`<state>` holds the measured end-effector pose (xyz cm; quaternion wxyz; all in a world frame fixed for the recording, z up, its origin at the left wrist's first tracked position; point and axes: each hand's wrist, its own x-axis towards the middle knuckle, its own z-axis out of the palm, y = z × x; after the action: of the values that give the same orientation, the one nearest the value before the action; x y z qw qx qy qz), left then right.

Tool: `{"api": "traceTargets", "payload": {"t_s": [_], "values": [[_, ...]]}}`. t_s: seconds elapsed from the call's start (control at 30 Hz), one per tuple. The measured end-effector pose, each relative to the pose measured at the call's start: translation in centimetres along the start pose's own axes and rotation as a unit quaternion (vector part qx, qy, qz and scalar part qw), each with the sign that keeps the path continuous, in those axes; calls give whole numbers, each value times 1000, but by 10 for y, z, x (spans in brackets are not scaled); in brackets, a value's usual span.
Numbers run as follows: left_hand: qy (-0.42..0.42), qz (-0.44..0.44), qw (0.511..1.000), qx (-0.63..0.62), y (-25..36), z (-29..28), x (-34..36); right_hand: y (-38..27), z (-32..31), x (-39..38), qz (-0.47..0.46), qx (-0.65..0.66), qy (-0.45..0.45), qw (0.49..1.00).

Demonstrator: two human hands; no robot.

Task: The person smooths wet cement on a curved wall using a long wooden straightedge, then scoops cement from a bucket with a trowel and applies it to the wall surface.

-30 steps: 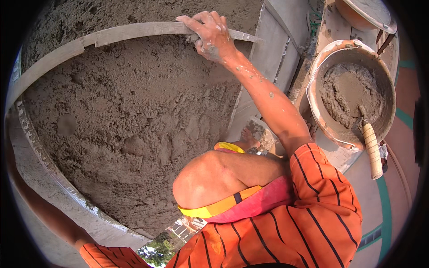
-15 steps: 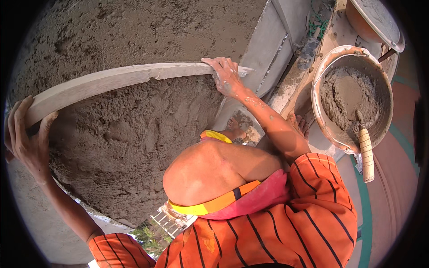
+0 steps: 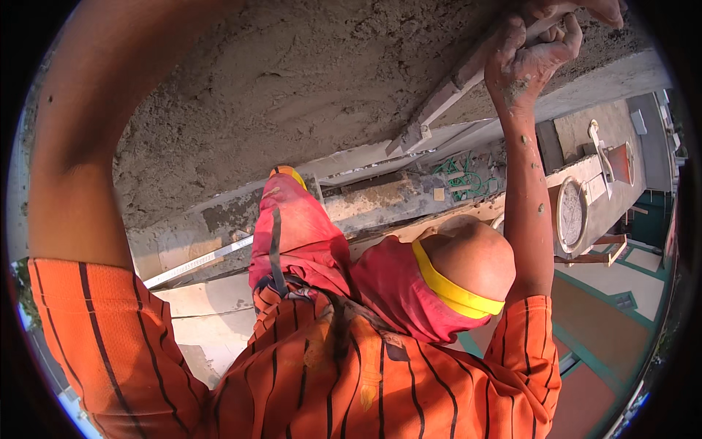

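A long pale straightedge (image 3: 461,84) slants across the wet grey mortar surface (image 3: 292,95). My right hand (image 3: 523,69), smeared with mortar, is closed around its upper part near the top right. Its lower end reaches past the mortar's edge. My left forearm (image 3: 139,66) rises at the left and leaves through the top edge. Some fingers (image 3: 603,9) show at the top right beside my right hand. They are cut off, and I cannot tell whether they belong to my left hand.
Beside the mortar surface runs a concrete ledge (image 3: 387,197) with tangled green cord (image 3: 468,178) on it. A white strip (image 3: 197,261) lies near my leg. On the right stand a round basin of grey mortar (image 3: 572,214) and a wooden frame (image 3: 603,250), above a tiled floor (image 3: 607,322).
The view has swung to the right. The straightedge, formerly across the mortar with a hand near each end, now slants at the upper right. My left arm has risen, taking its hand from the left side.
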<state>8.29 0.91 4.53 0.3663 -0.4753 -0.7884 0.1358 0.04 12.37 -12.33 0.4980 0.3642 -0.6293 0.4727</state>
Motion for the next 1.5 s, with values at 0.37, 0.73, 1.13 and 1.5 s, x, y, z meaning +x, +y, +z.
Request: {"api": "traceTargets", "payload": {"t_s": [0.37, 0.73, 1.13, 1.5], "values": [[162, -733, -212, -625, 341, 297, -184, 20, -1, -7, 166, -109, -109, 974], [503, -559, -516, -409, 302, 406, -135, 7, 2, 14, 31, -181, -78, 980], [531, -556, -447, -457, 327, 413, -175, 44, 12, -34, 293, 30, 78, 953], [521, -508, -492, -478, 273, 363, -102, 1, 17, 51, 154, -91, 86, 980]]}}
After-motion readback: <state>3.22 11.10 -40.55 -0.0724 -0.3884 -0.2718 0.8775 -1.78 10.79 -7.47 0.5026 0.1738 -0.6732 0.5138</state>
